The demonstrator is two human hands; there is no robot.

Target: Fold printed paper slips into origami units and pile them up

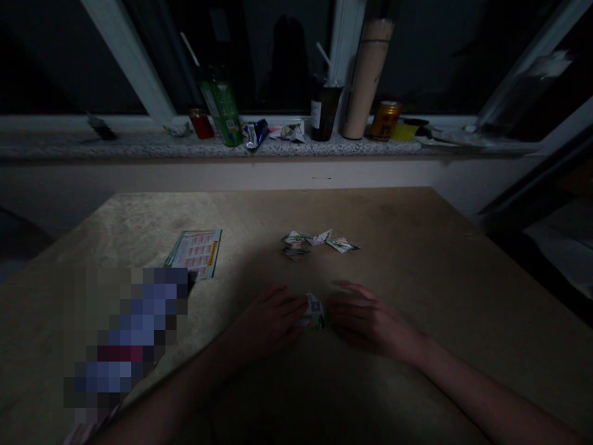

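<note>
A small folded paper piece (315,311) with a printed code and green patches lies low on the table between my two hands. My left hand (280,312) has its fingers closed over the left edge of this paper; its thumb is hard to make out in the dim light. Just to the right, my right hand (359,315) is open, its fingers stretched toward the paper with a narrow gap between. Beyond the hands, several folded paper pieces (322,237) lie in a loose group. To the left rest flat printed sheets (197,252).
A pixelated area (134,327) hides something beside my left forearm. Along the stone windowsill (278,147) stand a green bottle (226,114), a red jar (201,123), a dark cup (324,114), a tall tan cylinder (365,80) and an orange can (385,121). The table (417,247) reaches the wall below.
</note>
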